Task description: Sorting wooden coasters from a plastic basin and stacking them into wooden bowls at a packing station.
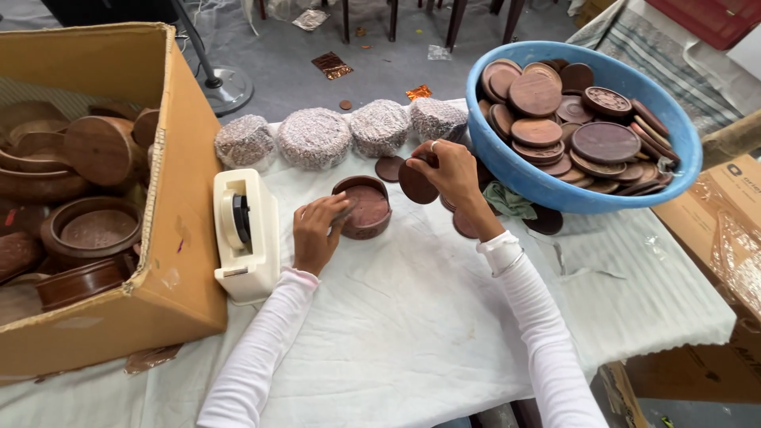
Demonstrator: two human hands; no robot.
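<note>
**Round wooden box under the left hand, lid in the right**

Left hand [317, 231] resting against the near-left rim of a round wooden box [363, 207], fingers curled onto the rim and steadying it, not wrapped around it. Box upright on the white sheet covering the tabletop [412, 317], open side up, reddish-brown inside. Right hand [445, 170] just beyond and to the right of the box, closed on a flat round wooden lid [417, 184], pinched at its edge and held tilted above the sheet, close to the box's far-right rim but apart from it. White sleeves on both arms, a ring on the right hand.

Just left of the left hand, a cream tape dispenser [246, 235] with a dark roll. Further left, an open cardboard carton [170, 261] filled with more round wooden boxes. Beyond the box, 4 round bundles wrapped in speckled paper [315, 137] in a row along the far edge. To the right, a blue plastic basin [555, 186] heaped with wooden lids, plain and carved alike. A few loose lids [388, 168] flat on the sheet between the bundles and the basin, partly hidden by the right hand. A crumpled green cloth [507, 202] at the foot of the basin.
</note>
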